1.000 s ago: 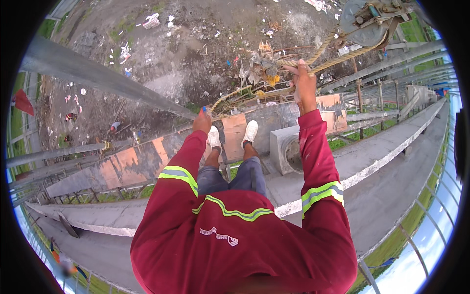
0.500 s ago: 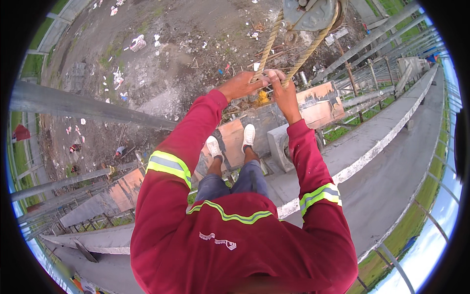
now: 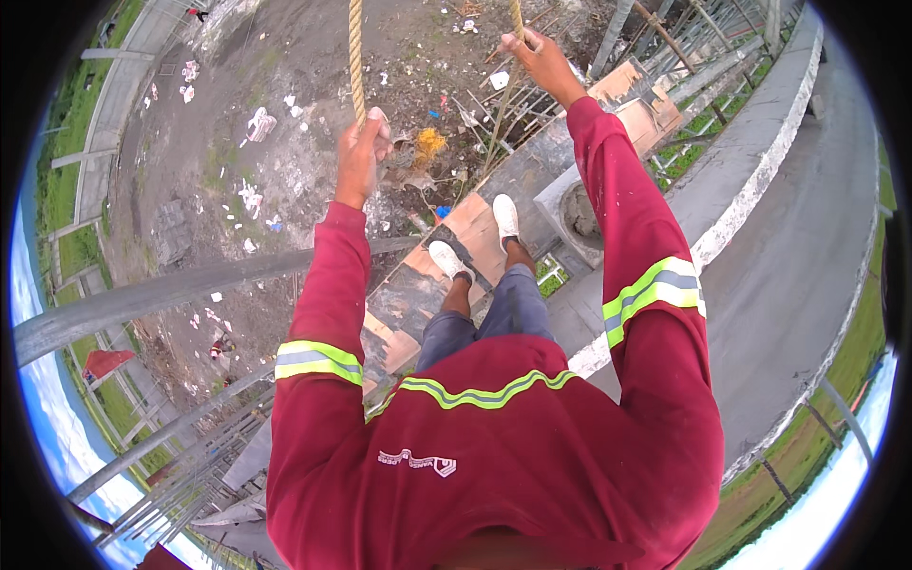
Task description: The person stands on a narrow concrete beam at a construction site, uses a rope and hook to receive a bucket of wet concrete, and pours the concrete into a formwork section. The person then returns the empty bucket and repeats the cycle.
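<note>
L hand [image 3: 361,157] at 11 o'clock, fist closed round 1 rope [image 3: 356,57] running up out of view. R hand [image 3: 540,59] at 12 o'clock, fingers wrapped on 2nd rope [image 3: 517,17]. Shoes [image 3: 475,237] centre, on plank [image 3: 475,228], w/ bucket [image 3: 575,214] at 1 o'clock.

No signs or screens in view. One label-like mark: a small white printed emblem [image 3: 416,463] on the front of the red shirt [image 3: 532,446], low on the chest, left of centre; a narrow strip shape, white on red. Scattered white and pale scraps [image 3: 258,123] lie on the bare ground [image 3: 285,57] far below, upper left; they may be torn wrappers or bags, too small to tell. A small white piece [image 3: 500,80] lies near the top centre, kind unclear.
</note>
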`<state>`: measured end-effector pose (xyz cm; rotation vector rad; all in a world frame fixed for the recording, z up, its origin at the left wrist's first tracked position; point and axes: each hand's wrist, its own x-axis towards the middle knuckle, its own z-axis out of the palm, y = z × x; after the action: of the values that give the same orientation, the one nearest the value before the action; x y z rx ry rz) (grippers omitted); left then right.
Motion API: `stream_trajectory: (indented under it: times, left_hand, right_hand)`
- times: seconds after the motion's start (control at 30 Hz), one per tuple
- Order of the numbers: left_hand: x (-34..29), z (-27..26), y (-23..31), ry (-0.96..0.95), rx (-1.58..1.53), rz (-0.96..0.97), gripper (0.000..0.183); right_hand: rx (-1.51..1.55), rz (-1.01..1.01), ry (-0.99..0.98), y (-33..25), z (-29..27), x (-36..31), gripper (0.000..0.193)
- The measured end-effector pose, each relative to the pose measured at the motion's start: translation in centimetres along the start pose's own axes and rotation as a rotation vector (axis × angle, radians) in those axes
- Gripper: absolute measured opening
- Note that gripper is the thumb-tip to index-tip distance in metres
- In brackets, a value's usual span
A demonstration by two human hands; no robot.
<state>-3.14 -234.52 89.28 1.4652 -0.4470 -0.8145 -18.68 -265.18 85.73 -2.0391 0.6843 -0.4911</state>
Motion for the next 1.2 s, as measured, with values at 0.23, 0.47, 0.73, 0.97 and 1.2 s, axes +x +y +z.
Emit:
stream_trajectory:
  times: [0.23, 0.47, 0.73, 0.97, 1.2]
  left_hand:
    - [-1.2, 0.5, 0.2, 0.080, -0.108, -0.011, 0.040]
    - [-3.3, 3.3, 1.7, 0.046, -0.240, -0.015, 0.038]
    - [-4.6, 6.1, 4.1, 0.062, -0.413, -0.087, 0.038]
    - [-5.5, 8.3, 8.4, 0.018, -0.475, -0.081, 0.036]
    - [-6.5, 9.8, 11.1, -0.037, -0.511, -0.065, 0.036]
  right_hand:
    - [0.253, 0.067, 0.332, 4.2, -0.3, -6.6, 0.043]
    - [-0.139, 0.644, 1.226, 10.4, -3.5, -29.9, 0.041]
    - [0.228, 0.756, 0.705, 14.4, -0.2, -37.8, 0.039]
    - [0.403, 0.601, 0.643, 9.5, 2.2, -33.4, 0.030]
    - [0.556, 0.584, 0.418, 3.9, 8.2, -29.6, 0.024]
